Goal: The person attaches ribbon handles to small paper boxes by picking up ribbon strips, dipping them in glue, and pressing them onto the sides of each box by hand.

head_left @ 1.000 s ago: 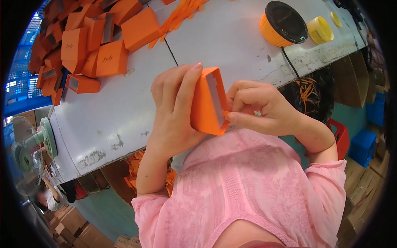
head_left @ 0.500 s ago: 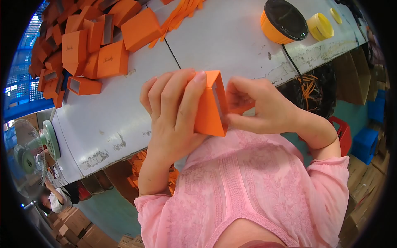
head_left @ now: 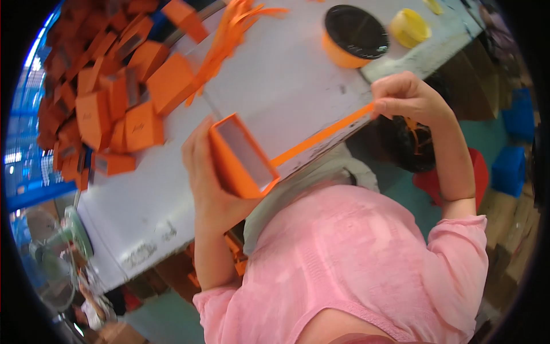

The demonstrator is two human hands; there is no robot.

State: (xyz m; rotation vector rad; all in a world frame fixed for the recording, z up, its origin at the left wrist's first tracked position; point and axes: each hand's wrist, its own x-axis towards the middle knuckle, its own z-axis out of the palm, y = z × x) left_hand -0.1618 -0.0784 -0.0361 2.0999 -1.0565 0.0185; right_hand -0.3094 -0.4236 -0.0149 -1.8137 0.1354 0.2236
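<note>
An open orange box is gripped in my left hand, its hollow pale inside facing up and to the right. From the box's right side an orange strip stretches up to my right hand, whose closed fingers pinch its far end. Whether the strip is joined to the box is too blurred to tell. Both hands are over the table's near edge.
Many orange boxes are heaped at the left of the table, beside loose orange strips. A black-topped orange tub and a yellow container stand at the back right. A fan is at the lower left.
My right hand has moved away from the box, up and right, with the orange strip now stretched between them. My left hand and the box have shifted left and tilted. The view has turned.
</note>
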